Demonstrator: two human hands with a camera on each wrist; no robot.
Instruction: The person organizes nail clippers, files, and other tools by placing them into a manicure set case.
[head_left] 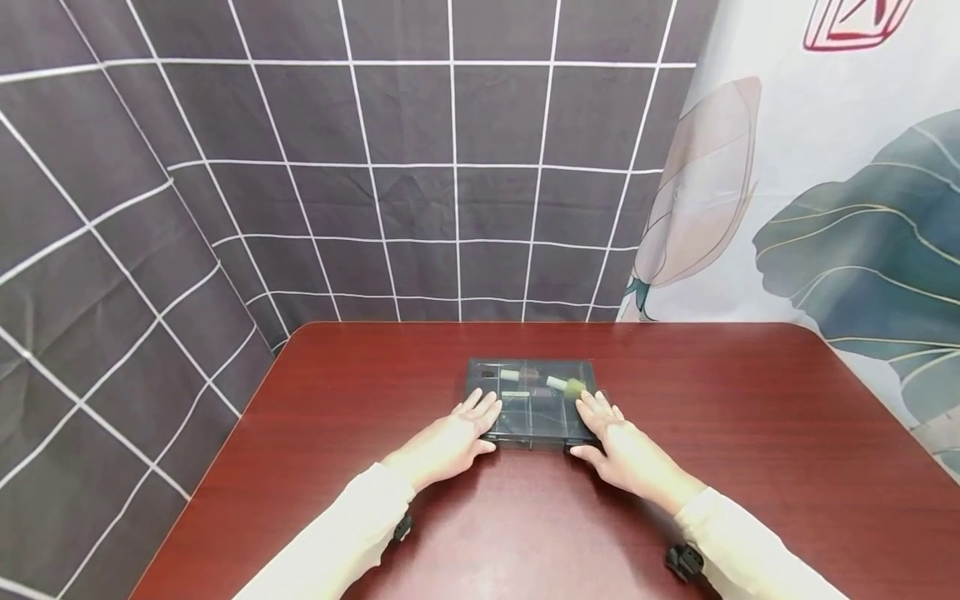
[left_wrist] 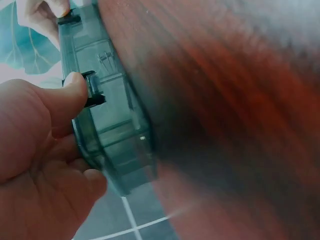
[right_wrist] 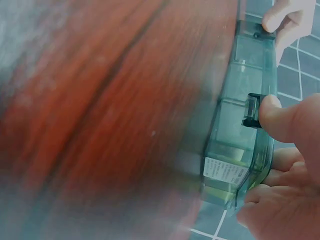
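Observation:
A flat, see-through smoky-grey compartment box (head_left: 529, 427) lies on the table with its lid down. My left hand (head_left: 459, 433) rests its straight, spread fingers on the lid's left part. In the left wrist view its thumb presses a black latch (left_wrist: 95, 95) on the front side. My right hand (head_left: 628, 450) lies likewise over the right part, with its thumb against another black latch (right_wrist: 251, 110) in the right wrist view. Through the lid show a white stick-like piece (head_left: 557, 383) and a yellow-green piece (head_left: 575, 389) by the right fingertips.
The red-brown wooden table (head_left: 360, 375) has rounded far corners. Behind it hangs a dark grey cloth (head_left: 405, 200) with a white grid, beside a white curtain (head_left: 795, 167) with leaf prints. A printed white label (right_wrist: 225, 171) shows at the box's front side.

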